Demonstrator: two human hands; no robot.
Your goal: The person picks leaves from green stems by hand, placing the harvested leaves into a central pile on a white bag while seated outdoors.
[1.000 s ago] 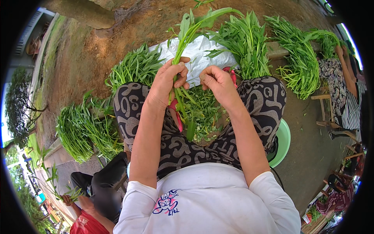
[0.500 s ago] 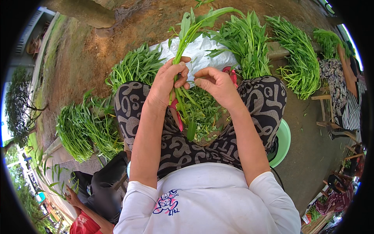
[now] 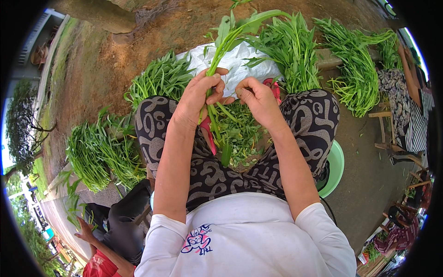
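A small bunch of water spinach (image 3: 225, 46) stands upright in my left hand (image 3: 197, 97), which is closed round the stems. The leafy tops point away from me, and the cut ends and a few leaves hang below the fist. Just to its right, my right hand (image 3: 260, 99) is in a pinch, thumb against curled fingers. Whatever may be between those fingertips is hidden. Under both hands, between my knees, lies a heap of plucked leaves and stem bits (image 3: 242, 134).
A white plastic sack (image 3: 240, 62) lies beyond my hands. Water spinach bundles flank it, one at the left (image 3: 159, 78), another at the right (image 3: 295, 55). Beside my right knee stands a green basin (image 3: 336, 171). Co-workers sit at both sides; a hand (image 3: 85, 231) at lower left holds greens.
My right hand has turned slightly, its fingers more curled. The left hand keeps its grip on the bunch, which tilts a little to the right. The lower-left co-worker's greens have shifted.
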